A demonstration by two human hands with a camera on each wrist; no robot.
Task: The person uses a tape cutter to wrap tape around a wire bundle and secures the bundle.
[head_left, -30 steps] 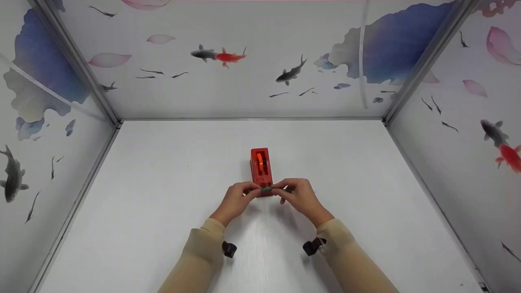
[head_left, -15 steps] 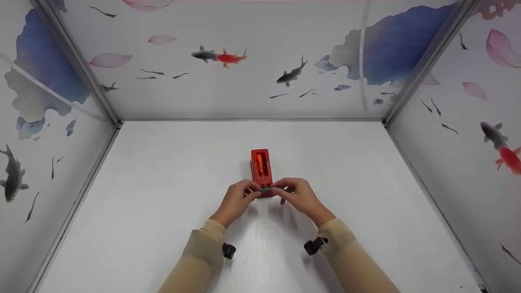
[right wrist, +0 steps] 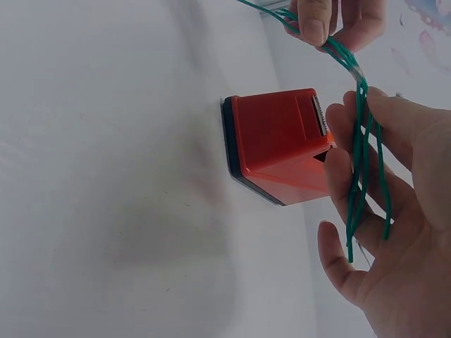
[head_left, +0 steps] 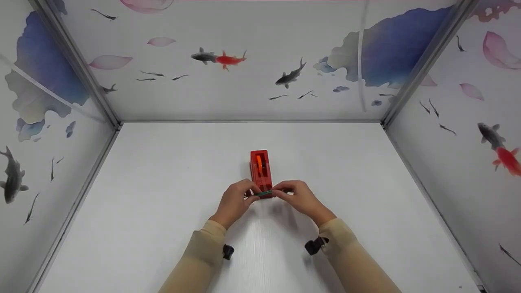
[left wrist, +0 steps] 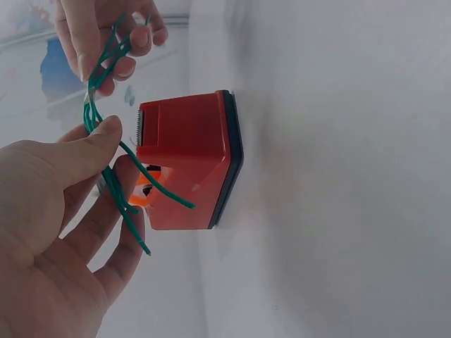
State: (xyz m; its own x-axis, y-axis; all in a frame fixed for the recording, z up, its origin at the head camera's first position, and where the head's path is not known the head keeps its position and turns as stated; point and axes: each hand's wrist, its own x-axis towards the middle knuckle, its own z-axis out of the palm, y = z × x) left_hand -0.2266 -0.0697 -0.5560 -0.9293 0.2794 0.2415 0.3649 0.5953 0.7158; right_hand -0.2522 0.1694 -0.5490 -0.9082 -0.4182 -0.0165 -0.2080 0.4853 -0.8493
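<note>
Red dispenser (head_left: 261, 180) blocking ahead, free tabletop (head_left: 171, 171) either side

On the flat white tabletop (head_left: 183, 162), a red boxy plastic tape dispenser (left wrist: 187, 141), round orange reel (head_left: 259, 164) inside. Between bare left hand (head_left: 234, 200) and bare right hand (head_left: 300, 199), across the dispenser's near end in the head view, a bundle of thin green strands (head_left: 264, 193). Behind, left and right of the tabletop, white printed panels (head_left: 244, 93).

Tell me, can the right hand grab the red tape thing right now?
Probably, yes: the right hand is close to the red tape dispenser, with nothing seen between. But it pinches the green strands, so it may need to let go first.
</note>
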